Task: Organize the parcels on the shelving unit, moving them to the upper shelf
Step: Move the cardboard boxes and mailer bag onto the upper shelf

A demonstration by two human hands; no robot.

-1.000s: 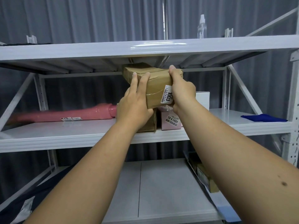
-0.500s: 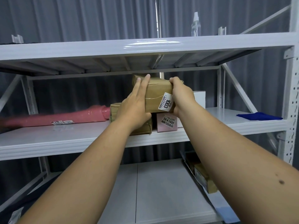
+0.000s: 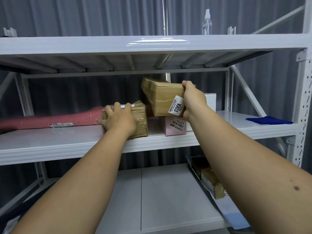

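Note:
My right hand (image 3: 194,100) grips the right end of a brown cardboard parcel (image 3: 162,95) with a "1003" label, held tilted over a pink box (image 3: 174,126) on the middle shelf (image 3: 67,141). Fingers of my left hand (image 3: 120,119) curl over the top edge of a smaller brown taped parcel (image 3: 140,119), which stands on the same shelf just left of the pink box. A long pink wrapped parcel (image 3: 50,119) lies to the far left. The upper shelf (image 3: 152,44) runs across above.
A clear spray bottle (image 3: 207,22) stands on the upper shelf at the right. A blue cloth (image 3: 268,120) lies at the middle shelf's right end. A white box (image 3: 211,102) sits behind my right hand. Brown boxes (image 3: 211,183) lie low right by the bottom shelf (image 3: 160,200).
My left hand let go of the "1003" parcel and dropped to the smaller brown parcel on the middle shelf. My right hand alone now holds the "1003" parcel, lower than before.

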